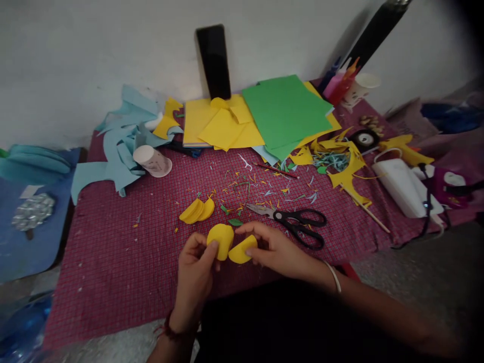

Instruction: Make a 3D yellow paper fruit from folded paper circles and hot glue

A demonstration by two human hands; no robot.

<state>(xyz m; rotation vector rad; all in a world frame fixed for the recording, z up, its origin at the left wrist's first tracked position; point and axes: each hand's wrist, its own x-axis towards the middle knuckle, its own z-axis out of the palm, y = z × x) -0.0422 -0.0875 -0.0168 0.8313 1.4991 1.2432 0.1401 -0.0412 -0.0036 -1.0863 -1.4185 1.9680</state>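
Between thumb and fingers, my left hand (196,264) pinches a round yellow paper piece (222,238). My right hand (274,249) grips a yellow paper half circle (241,250), which looks folded, close beside the round one. Just beyond my hands lie several more folded yellow paper pieces (194,210), overlapping on the cloth. Black-handled scissors (287,218) rest past my right hand, their blades pointing left. A small green paper scrap (235,222) lies by the scissor tips.
Paper offcuts litter the checked red tablecloth (124,272). Yellow sheets (196,121) and green sheets (287,113) lie at the back, beneath a phone (214,60) against the wall. A paper cup (153,161) tips beside blue scraps (113,146). A white glue gun-like device (403,189) sits right.
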